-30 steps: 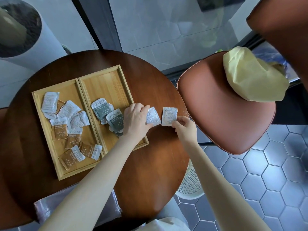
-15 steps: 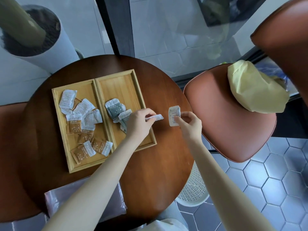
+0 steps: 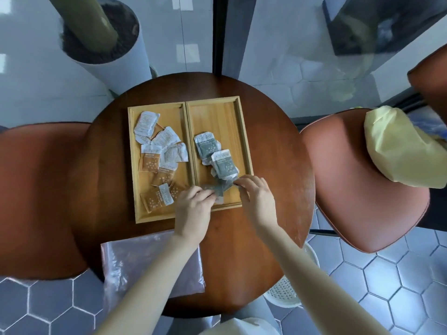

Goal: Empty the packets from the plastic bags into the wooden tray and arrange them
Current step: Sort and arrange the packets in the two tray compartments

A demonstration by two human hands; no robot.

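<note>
Round brown desk [image 3: 254, 238] under you, your fingers [image 3: 208, 193] on both hands [image 3: 193, 211] pinch blurred grey packets [image 3: 221, 187] at the tray's [image 3: 245, 131] near right compartment; tugging unevenly could flick one over the rim toward the bag [image 3: 135, 259].

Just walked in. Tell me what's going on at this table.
A person is sorting small packets into a two-part wooden tray on a round table. Both hands, the left hand and the right hand, are at the near end of the right compartment, handling grey packets that look blurred. More grey packets lie further up that side; the brown packets and white ones fill the left compartment. A flat plastic bag lies at the table's near edge.
</note>
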